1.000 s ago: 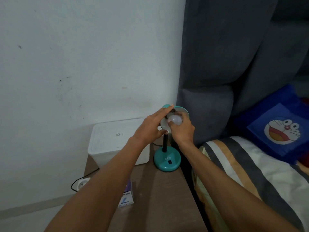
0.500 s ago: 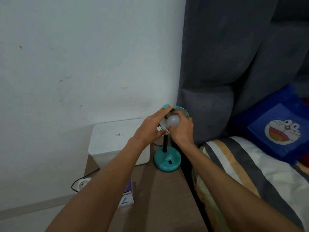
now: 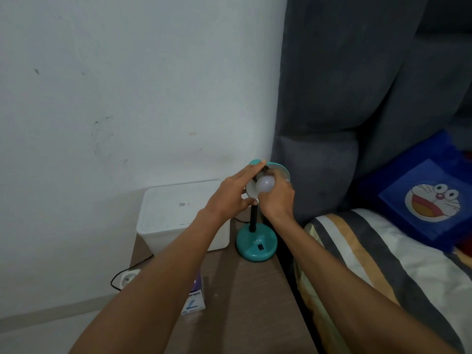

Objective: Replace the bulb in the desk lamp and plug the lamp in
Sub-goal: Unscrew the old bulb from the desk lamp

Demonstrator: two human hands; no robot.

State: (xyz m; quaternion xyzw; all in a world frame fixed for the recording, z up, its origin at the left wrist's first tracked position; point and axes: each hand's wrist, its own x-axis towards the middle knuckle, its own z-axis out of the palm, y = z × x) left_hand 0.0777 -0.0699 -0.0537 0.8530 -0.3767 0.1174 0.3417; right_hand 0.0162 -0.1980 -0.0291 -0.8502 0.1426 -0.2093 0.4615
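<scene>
A teal desk lamp stands on the brown bedside table (image 3: 245, 297), its round base (image 3: 256, 245) near the table's back right corner. The lamp's shade (image 3: 279, 167) is tilted toward me. My left hand (image 3: 231, 194) holds the shade's left rim, fingers stretched along it. My right hand (image 3: 277, 198) grips a white bulb (image 3: 265, 183) at the mouth of the shade. The bulb's socket is hidden behind my fingers. A white plug (image 3: 130, 277) on a black cord lies off the table's left edge, near the wall.
A white lidded box (image 3: 176, 215) sits on the table left of the lamp. A small bulb carton (image 3: 195, 300) lies by my left forearm. A grey padded headboard (image 3: 357, 98), a striped blanket (image 3: 383, 264) and a blue cartoon pillow (image 3: 431, 200) are on the right.
My right hand has shifted slightly around the bulb, which sits a little higher in the shade. My left hand and the lamp stay where they were.
</scene>
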